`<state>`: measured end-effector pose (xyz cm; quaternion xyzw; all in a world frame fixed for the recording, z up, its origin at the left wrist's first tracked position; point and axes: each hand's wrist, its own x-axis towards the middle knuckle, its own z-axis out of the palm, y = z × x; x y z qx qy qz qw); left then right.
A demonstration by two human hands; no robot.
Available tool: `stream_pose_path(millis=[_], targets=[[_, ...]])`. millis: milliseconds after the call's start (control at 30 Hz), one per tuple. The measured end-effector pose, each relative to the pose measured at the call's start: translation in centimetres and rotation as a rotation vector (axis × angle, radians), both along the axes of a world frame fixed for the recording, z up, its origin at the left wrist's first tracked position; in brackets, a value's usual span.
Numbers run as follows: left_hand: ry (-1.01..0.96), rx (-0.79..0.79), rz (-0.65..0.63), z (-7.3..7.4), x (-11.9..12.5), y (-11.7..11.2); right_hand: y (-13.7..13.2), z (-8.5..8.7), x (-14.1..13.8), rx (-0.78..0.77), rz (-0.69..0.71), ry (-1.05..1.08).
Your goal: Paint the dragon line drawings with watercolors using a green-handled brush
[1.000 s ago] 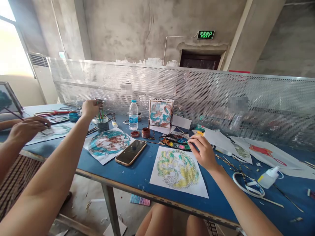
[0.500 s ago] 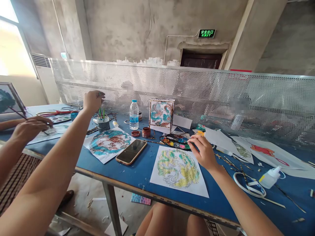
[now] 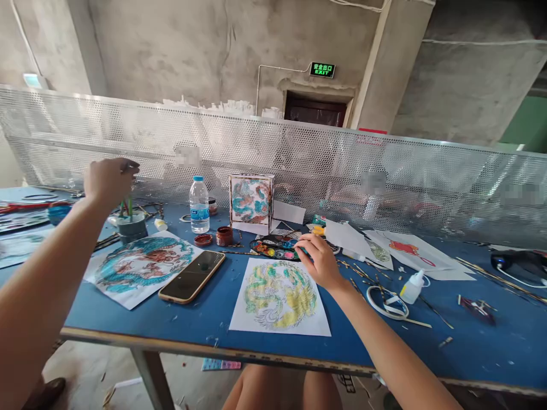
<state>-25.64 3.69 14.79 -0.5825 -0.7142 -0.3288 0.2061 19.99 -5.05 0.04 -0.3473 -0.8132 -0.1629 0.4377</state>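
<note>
At the left, my left hand (image 3: 110,181) reaches over a grey cup (image 3: 132,229) with thin green-handled paintbrushes (image 3: 130,207) standing in it. Its fingers are pinched together at the top of a green handle; the exact grip is partly hidden. My right hand (image 3: 320,262) is at the right end of a black paint palette (image 3: 277,253), fingers loosely bent and apart, with nothing visible in them. Beneath it, the right edge of a sheet with a yellow and green dragon-like drawing (image 3: 277,296) is partly covered. A blue and brown painted sheet (image 3: 143,265) lies before the cup.
A phone (image 3: 192,277), an open brown paint jar (image 3: 224,236), its lid (image 3: 203,240) and a water bottle (image 3: 199,206) stand or lie mid-table. Behind is a framed painting (image 3: 251,202). On the right are a glue bottle (image 3: 412,287), a white coil (image 3: 387,303) and papers (image 3: 421,253).
My view has turned to the right, so everything appears further left. Another person's hands at the left have gone out of view. Both my hands keep nearly the same places over the table.
</note>
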Motion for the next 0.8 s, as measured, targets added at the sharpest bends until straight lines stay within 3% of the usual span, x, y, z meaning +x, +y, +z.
stream_pose_path(millis=[100, 200, 467, 600, 700, 800], targets=[[0.005, 0.049, 0.107, 0.1, 1.3, -0.8, 0.0, 0.0, 0.0, -0.003, 0.002, 0.003], [0.033, 0.056, 0.134, 0.3, 2.3, -1.4, 0.1, 0.0, 0.0, -0.004, 0.004, 0.004], [0.058, 0.092, 0.129, 0.5, 2.8, -1.8, -0.1, 0.1, -0.1, -0.005, 0.008, -0.006], [0.058, 0.195, 0.102, 0.8, 4.4, -3.6, -0.1, 0.2, 0.1, -0.013, -0.004, 0.019], [0.059, 0.357, 0.006, 0.8, 8.1, -6.2, 0.0, 0.3, 0.3, -0.016, -0.005, 0.078], [0.049, 0.360, -0.343, -0.7, 13.8, -8.6, -0.1, 0.3, 0.2, -0.086, 0.036, 0.106]])
